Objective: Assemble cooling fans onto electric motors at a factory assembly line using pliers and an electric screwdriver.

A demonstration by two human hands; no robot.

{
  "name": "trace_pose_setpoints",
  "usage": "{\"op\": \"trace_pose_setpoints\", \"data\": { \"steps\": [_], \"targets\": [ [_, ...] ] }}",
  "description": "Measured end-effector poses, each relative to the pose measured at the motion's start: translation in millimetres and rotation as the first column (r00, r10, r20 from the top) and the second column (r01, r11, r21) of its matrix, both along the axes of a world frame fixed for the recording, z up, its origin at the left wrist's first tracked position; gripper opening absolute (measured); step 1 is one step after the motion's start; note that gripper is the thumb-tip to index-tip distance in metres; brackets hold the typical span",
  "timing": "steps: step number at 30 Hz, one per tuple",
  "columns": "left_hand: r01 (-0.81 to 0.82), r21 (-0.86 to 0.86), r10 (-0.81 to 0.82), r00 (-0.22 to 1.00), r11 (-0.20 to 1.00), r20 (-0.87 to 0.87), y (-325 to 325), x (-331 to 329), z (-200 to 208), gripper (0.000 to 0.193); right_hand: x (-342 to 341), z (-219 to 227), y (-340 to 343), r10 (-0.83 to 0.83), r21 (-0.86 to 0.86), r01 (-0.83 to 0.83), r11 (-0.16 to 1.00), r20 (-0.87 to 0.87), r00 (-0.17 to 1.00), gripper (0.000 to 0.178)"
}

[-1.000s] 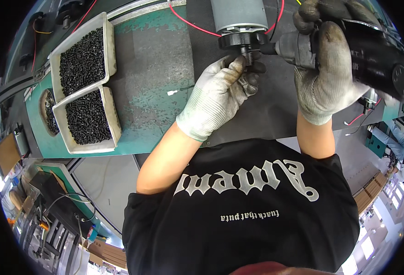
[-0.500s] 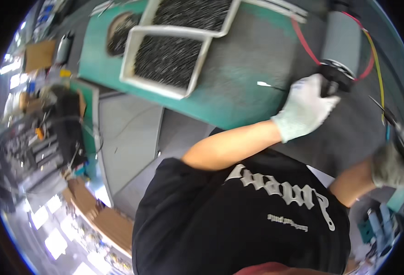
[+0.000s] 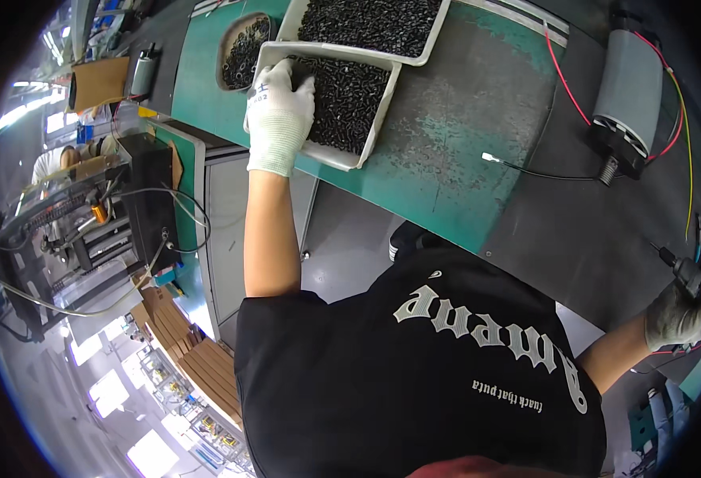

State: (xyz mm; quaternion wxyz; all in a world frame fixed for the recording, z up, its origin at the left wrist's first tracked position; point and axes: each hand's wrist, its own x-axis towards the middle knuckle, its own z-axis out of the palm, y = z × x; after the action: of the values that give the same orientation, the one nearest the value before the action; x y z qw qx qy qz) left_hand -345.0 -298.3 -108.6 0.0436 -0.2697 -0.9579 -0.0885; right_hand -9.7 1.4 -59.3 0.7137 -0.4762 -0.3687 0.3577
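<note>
My left hand, in a white knit glove, reaches into the left part of a white bin filled with small black screw-like parts. Its thumb and forefinger are apart above the parts; the other fingertips are partly hidden. At the right edge my right hand, also gloved, is closed around a dark power screwdriver, its thin bit pointing up and left. A grey cylindrical motor with a black end piece and a ridged metal shaft lies on the dark surface beyond it.
A second white bin of black parts adjoins the first. Left of them, a small tray holds ring-like pieces. Red and yellow-green wires run by the motor; a black lead with a white connector lies nearby. Machinery stands left.
My left hand has left the motor's black end and moved left into the bin of black parts. My right hand stays at the right edge with the screwdriver, its bit now lower.
</note>
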Motion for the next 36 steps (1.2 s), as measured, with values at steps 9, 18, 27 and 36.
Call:
{"op": "trace_pose_setpoints", "data": {
  "steps": [9, 18, 27, 36],
  "targets": [
    [0.081, -0.04, -0.087, 0.98, 0.996, -0.18, -1.6, -4.6, -6.7, 0.023, 104.1, -58.9, 30.8, 0.575, 0.163, -0.563, 0.81, -0.029, 0.818, 0.035],
    [0.097, -0.034, -0.097, 0.995, 0.995, -0.013, -6.2, -18.9, -0.1, 0.018, 85.3, -47.6, 19.2, 0.631, 0.171, -0.617, 0.768, -0.044, 0.774, 0.037],
    [-0.005, 0.314, -0.034, 0.993, 0.949, 0.117, 2.3, 2.5, 21.2, 0.013, 81.3, -40.9, 20.2, 0.68, 0.182, -0.664, 0.725, -0.037, 0.732, 0.036],
    [-0.76, 0.643, -0.994, -0.104, 0.094, 0.022, 88.1, 94.9, 9.4, 0.017, 45.5, -15.3, -2.0, 0.661, 0.128, -0.651, 0.748, -0.05, 0.749, 0.037]
  ]
}}
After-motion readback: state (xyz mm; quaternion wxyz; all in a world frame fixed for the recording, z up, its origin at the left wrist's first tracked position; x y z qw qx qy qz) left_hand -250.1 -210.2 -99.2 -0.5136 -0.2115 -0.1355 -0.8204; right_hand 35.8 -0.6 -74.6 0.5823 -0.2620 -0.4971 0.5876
